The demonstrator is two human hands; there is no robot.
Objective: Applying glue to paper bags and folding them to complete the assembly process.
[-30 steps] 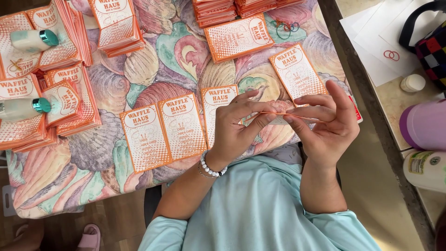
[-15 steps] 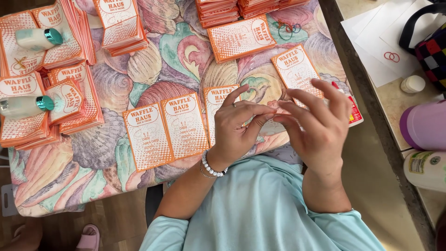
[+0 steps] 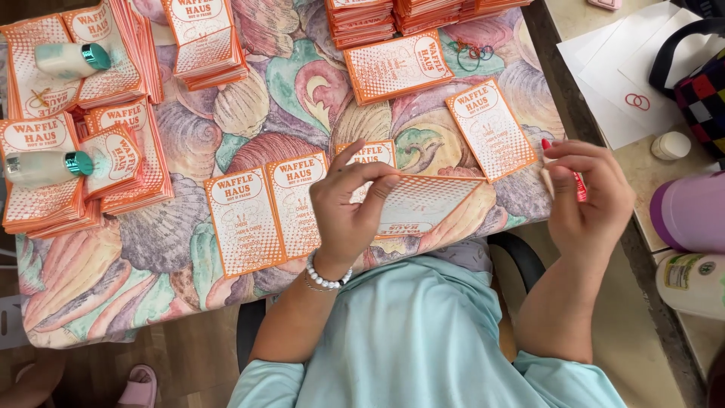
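My left hand, with a white bead bracelet at the wrist, pinches an orange-and-white printed card by its left end and holds it flat above the table's near edge. Apart from that card, my right hand hovers to the right with its fingers curled around a thin red object; what it is I cannot tell. Two matching cards lie side by side on the shell-patterned tablecloth, just left of my left hand. Another single card lies beyond the right hand.
Stacks of the same cards fill the left side and the far edge. Two pale bottles with teal caps rest on the left stacks. Rubber bands lie at the back. A purple cup, white papers and a checked bag sit on the right counter.
Both hands were together on the card. The right hand has let go and moved off to the right; the left hand alone now holds the card, spread out flat.
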